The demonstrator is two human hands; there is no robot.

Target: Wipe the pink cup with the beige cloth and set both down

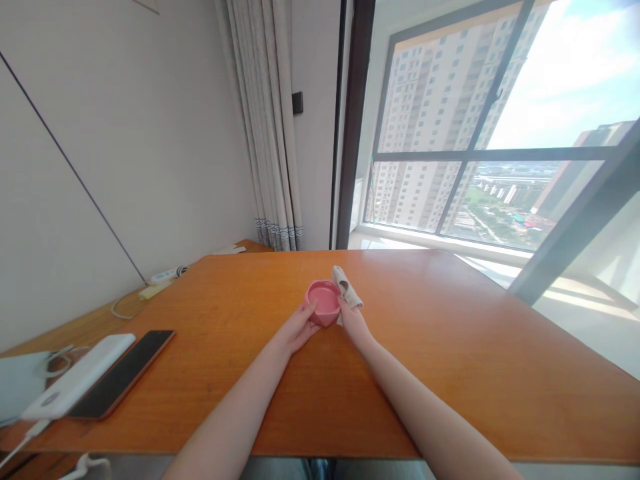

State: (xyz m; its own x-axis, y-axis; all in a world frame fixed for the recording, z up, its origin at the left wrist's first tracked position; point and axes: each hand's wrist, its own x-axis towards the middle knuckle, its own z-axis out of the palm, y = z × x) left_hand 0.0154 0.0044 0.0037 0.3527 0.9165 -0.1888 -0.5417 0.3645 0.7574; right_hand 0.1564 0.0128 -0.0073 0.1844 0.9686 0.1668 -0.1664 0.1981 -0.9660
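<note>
Along the bottom border of my view, blue-grey clothing shows only as a strip below the tabletop, and both forearms run out of frame. To the left, a white cable, cut off by the edge, plugs into a white power bank; a slim, dark-screened smartphone with a reddish edge lies just beside it. Further out, I see the left hand gripping a shallow pink bowl above the middle of the wooden table, thumb at the rim, the other fingers partly out of sight below. The right hand pinches a pale, crumpled cloth against the bowl's right side; its fingertips are mostly hidden from me. I can't tell whether the bowl touches the wood, nor whether it is plastic or ceramic; its outside looks angular. The tabletop is orange-brown, smooth and faintly glossy. Past its left edge, a white power strip is too small to make out well. Behind, a pleated grey curtain with a dark patterned hem hangs by the plain wall; beyond the dark-framed window stands a tower block, washed out by glare.
</note>
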